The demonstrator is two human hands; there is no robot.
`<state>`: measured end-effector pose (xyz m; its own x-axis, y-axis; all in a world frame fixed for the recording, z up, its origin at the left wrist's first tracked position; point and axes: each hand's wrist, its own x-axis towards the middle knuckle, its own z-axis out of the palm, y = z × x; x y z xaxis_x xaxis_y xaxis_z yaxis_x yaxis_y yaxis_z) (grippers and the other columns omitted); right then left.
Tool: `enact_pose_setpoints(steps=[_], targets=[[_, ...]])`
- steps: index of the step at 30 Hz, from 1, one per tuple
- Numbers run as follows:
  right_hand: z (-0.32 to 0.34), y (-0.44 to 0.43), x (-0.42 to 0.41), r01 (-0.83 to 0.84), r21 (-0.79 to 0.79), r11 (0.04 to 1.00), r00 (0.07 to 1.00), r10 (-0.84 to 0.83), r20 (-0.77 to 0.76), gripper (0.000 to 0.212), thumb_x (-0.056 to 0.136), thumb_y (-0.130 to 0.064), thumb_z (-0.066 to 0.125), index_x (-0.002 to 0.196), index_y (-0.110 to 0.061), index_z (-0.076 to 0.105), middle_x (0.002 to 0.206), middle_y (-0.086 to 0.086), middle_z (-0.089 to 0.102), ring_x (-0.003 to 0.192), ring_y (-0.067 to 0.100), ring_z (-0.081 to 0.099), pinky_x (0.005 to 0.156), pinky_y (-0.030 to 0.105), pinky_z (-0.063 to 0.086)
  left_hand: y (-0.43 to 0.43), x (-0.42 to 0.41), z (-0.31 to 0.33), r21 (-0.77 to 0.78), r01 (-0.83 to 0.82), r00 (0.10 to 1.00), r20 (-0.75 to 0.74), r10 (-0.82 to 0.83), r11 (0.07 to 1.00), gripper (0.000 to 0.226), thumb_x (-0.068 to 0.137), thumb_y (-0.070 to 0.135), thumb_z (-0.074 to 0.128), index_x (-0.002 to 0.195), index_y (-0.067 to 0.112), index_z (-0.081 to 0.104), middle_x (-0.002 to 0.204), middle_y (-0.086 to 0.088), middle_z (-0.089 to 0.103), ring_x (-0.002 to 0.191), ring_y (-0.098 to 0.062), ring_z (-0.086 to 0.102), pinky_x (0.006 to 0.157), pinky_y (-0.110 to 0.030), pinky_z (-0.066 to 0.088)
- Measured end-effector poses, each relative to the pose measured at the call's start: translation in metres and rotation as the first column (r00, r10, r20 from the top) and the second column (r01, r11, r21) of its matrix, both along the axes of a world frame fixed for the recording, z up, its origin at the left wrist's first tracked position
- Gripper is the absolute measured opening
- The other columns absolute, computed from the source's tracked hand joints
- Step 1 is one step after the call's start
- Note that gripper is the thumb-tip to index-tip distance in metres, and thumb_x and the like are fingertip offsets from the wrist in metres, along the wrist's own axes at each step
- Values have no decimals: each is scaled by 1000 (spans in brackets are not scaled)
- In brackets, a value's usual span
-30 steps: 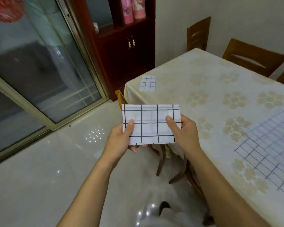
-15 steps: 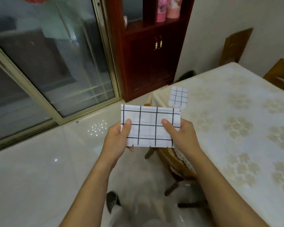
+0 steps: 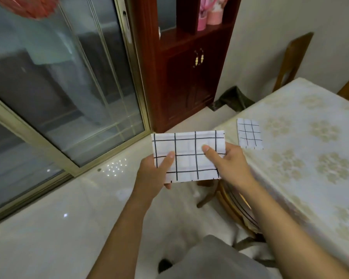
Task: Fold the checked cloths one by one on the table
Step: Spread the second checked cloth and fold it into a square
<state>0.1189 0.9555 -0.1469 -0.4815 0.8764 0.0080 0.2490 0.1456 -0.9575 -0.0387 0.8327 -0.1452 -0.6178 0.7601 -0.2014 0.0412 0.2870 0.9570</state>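
Grey fabric of the person's clothing fills the bottom centre of the frame, nearest the camera, and both bare forearms rise from beside it toward mid-frame. Left hand and right hand each pinch one short end of a white cloth rectangle with a black check. On each side the thumb lies on the near face and the fingers are tucked behind, so the piece is drawn flat and level between them. This cloth is held in the air at frame centre, above the pale glossy floor and just left of the table corner, resting on nothing. Its compact outline suggests it has already been folded at least once. The two-ended grip would suit either closing the ends together for a further fold or carrying it across to be set down.

Lower right of the hands, a wooden chair sits tucked under the table with a cream floral cover, which takes up the right of the frame. Near that table's corner, right of centre, lies a smaller folded square of the same check, apparently a finished piece laid aside.

Farthest off stand a dark red wooden cabinet at upper centre and a brass-framed sliding glass door at left.
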Motion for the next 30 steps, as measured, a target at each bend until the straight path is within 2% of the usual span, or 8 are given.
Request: enact_pose_setpoints(steps=[6,12,16,20,23,24,27,30], targets=[[-16,44,-50,75,-70,995,997,-77,-30,21,94,-31,66,104,-15,75,95,-4,77,88,11,74,84,42,60,50,-63,-11,-19,104,994,-21,-105,994,14,100,36,59,99,28,70,78,3,76,60,-12,70,48,-24,55],[-35,113,-147,57,-76,995,995,-63,-82,11,94,-33,65,93,-28,75,88,-18,76,83,0,71,77,24,58,120,-151,-11,-62,40,999,-26,-42,997,13,100,36,58,109,31,66,96,5,77,74,-11,74,53,-25,57],[-26,168,-221,-30,-81,996,994,21,-112,27,97,-36,59,114,-19,72,105,-8,75,94,4,71,82,28,58,165,-216,10,-47,-17,999,-45,14,999,7,100,34,59,99,34,66,83,14,75,71,-4,73,52,-15,54],[-13,219,-265,-50,-70,996,985,38,-167,26,98,-33,58,116,-20,70,108,-8,74,98,4,70,86,27,58,219,-261,14,-36,-48,999,-17,48,998,19,99,40,61,112,29,70,98,11,78,91,-8,74,81,-31,60],[-15,252,-268,8,-84,996,988,-21,-153,20,98,-34,59,110,-25,72,104,-9,75,95,5,71,84,27,58,260,-273,3,-43,8,1000,8,-7,999,7,99,39,60,99,37,67,90,18,75,84,0,73,68,-18,57],[-17,261,-268,26,-99,995,989,-40,-139,19,98,-34,59,109,-25,72,102,-9,75,94,5,71,83,27,58,274,-275,-1,-46,37,999,6,-37,998,6,100,38,60,98,39,66,90,20,74,84,2,72,68,-16,56],[-27,289,-274,124,-144,982,984,-141,-113,13,97,-32,60,102,-27,71,95,-12,76,88,4,72,78,22,58,320,-289,-12,-56,125,992,36,-123,991,8,99,40,60,100,40,68,95,20,75,89,2,72,80,-22,58],[-34,326,-285,245,-148,958,962,-259,-91,14,97,-31,60,103,-23,71,94,-8,76,87,6,73,78,26,58,375,-310,-17,-47,213,977,42,-211,976,16,99,42,59,107,36,72,105,15,76,101,-4,71,97,-37,55]])
